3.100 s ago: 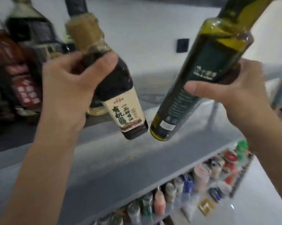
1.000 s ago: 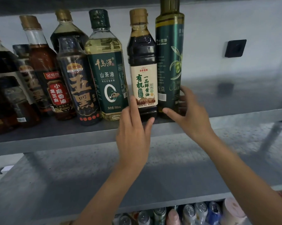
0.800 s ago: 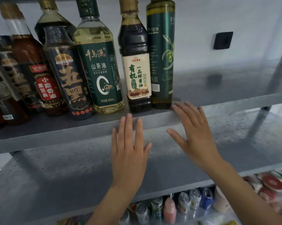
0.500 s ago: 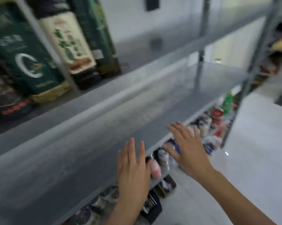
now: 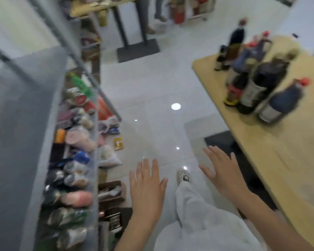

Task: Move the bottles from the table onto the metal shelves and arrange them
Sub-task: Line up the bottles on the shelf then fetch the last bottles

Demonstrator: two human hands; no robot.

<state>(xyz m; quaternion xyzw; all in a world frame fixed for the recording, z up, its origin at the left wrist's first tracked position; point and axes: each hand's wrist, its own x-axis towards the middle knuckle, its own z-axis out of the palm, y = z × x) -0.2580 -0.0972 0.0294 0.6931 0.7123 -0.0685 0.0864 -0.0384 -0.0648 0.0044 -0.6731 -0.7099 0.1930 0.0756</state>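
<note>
- Head view, blurred: the left hand (image 5: 147,185) and right hand (image 5: 223,174) are both empty, palms down with fingers straight and spread, apart from each other above the pale floor (image 5: 152,87)
- The bottles (image 5: 257,78) yet to be moved stand upright in a close cluster on the wooden table (image 5: 288,160) at the right, well apart from either hand; the metal shelves (image 5: 22,124) run along the left
- Nearest the table edge are a big dark bottle (image 5: 263,84) and, just beside it, a blue bottle (image 5: 283,100) with a red cap; their labels are too smeared to read
- They look full, so I judge them heavy for their size, rigid, smooth-walled and likely slippery; whether glass or plastic I cannot tell, so treat them as breakable
- Best hold, I think: wrap the fingers round the body just below the shoulder, not the cap or thin neck alone
- Packed this tightly, one lifted carelessly could knock over its neighbour; take an outer bottle first and lift it straight up
</note>
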